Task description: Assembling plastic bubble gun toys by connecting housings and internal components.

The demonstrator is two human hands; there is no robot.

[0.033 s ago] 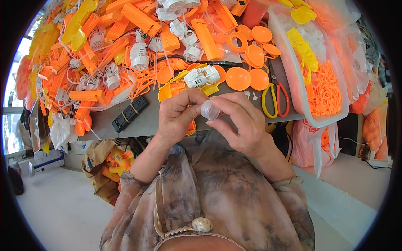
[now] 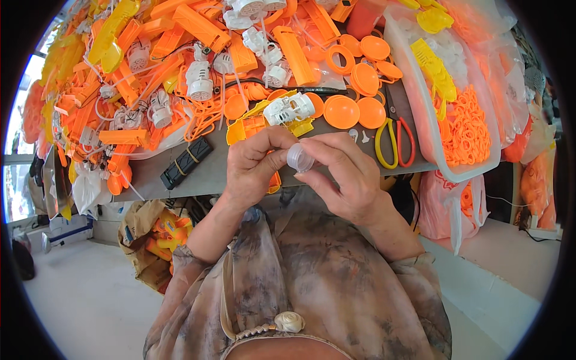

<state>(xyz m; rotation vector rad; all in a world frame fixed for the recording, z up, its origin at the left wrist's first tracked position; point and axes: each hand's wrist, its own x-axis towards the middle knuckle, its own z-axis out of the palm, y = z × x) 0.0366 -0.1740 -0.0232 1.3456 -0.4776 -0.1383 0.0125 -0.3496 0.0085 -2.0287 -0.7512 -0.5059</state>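
A small clear round plastic cap [image 2: 299,158] is held at the front edge of the table, between both hands. My left hand [image 2: 249,171] pinches its left side with thumb and forefinger, the other fingers curled in. From the other side, my right hand [image 2: 351,177] grips it between thumb and fingers. Just beyond them a white plastic housing [image 2: 289,108] lies on a yellow half shell [image 2: 302,128], which has orange parts in it. Orange round discs [image 2: 341,112] lie to the right of the shell. My fingers hide part of the cap.
Scissors with yellow and red handles [image 2: 396,144] lie right of my hands. Beyond stands a translucent bin [image 2: 414,90] of orange rings and yellow parts. A black banded block [image 2: 186,162] lies to the left. Orange and white parts heap up behind. A paper bag [image 2: 139,240] stands below.
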